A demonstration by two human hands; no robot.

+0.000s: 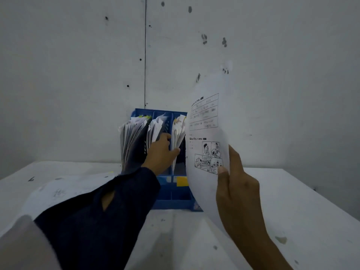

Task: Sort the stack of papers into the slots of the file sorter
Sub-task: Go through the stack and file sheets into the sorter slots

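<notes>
Where spotted wall (253,45) meets white table (292,201), blue file sorter (171,193).

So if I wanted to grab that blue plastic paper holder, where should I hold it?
Probably by the low front base of the blue plastic file sorter, coming from the front with both hands. Its upright slots are crammed with fanned-out white papers, so a grip from the top would crush them, and the back sits close to the grey wall.

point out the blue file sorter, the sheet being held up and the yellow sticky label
blue file sorter (171,199): head view, front base.
printed sheet (206,131): head view, middle of page.
yellow sticky label (182,181): head view, its centre.
</notes>
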